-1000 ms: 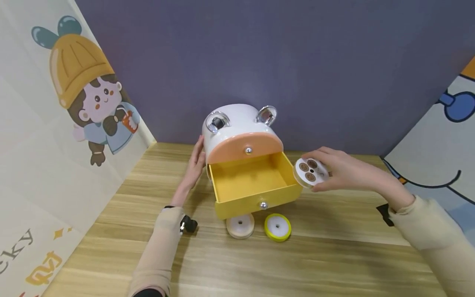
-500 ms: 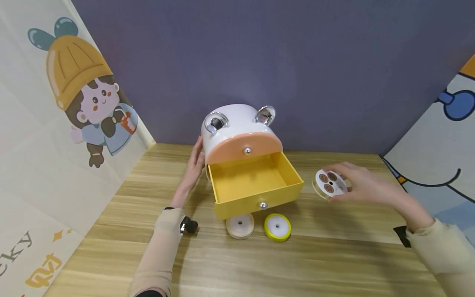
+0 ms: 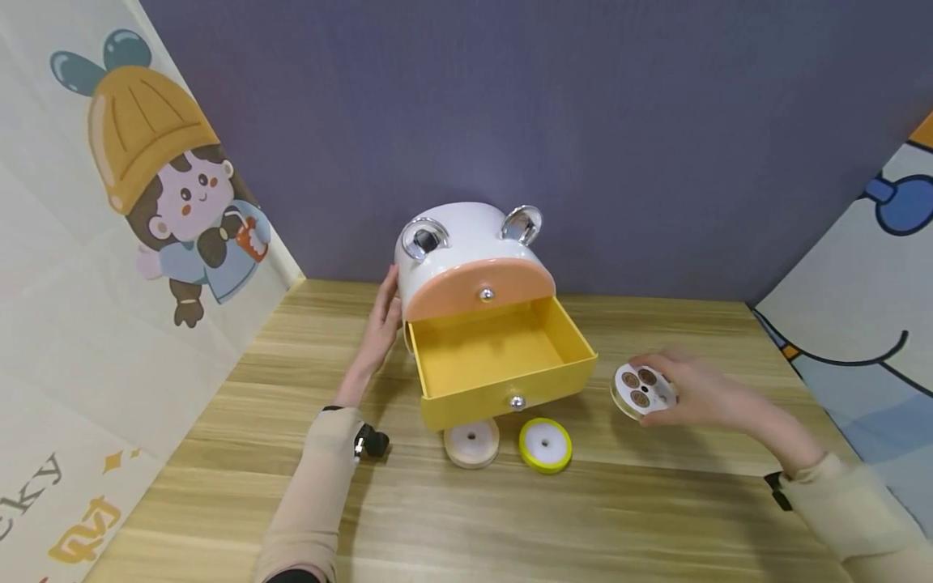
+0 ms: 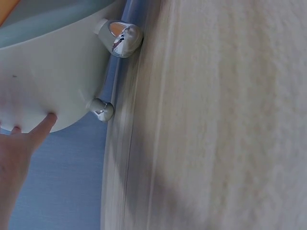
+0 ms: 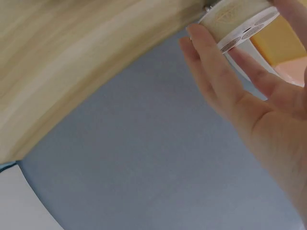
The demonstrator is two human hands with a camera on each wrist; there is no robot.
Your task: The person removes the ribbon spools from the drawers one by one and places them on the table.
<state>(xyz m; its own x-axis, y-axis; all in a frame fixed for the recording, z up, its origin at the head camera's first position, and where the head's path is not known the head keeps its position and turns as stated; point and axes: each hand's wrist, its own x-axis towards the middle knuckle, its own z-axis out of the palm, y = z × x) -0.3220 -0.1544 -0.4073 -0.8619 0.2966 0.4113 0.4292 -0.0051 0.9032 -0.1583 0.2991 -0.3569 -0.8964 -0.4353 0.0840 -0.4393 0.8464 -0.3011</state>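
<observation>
A white rounded drawer box (image 3: 470, 231) with an orange upper front and chrome eye-like knobs stands by the back wall. Its yellow lower drawer (image 3: 474, 399) is pulled out, with nothing inside. My left hand (image 3: 382, 324) rests on the box's left side; in the left wrist view, fingertips (image 4: 48, 120) touch the white shell. Right of the drawer, my right hand (image 3: 696, 393) grips a ribbon spool (image 3: 640, 390) by its edge, its white face printed with brown circles. The right wrist view shows fingers and thumb round the cream-sided spool (image 5: 235, 19).
In front of the drawer lie a cream-rimmed spool (image 3: 472, 444) and a yellow-rimmed spool (image 3: 545, 445), flat on the wooden table (image 3: 656, 518). A dark blue-grey wall (image 3: 619, 146) rises behind the box. Printed cartoon panels (image 3: 153, 146) flank the table.
My right hand has carried the ribbon spool from the drawer's right edge out to the right, then lower toward the table. My left hand and the box have stayed in place.
</observation>
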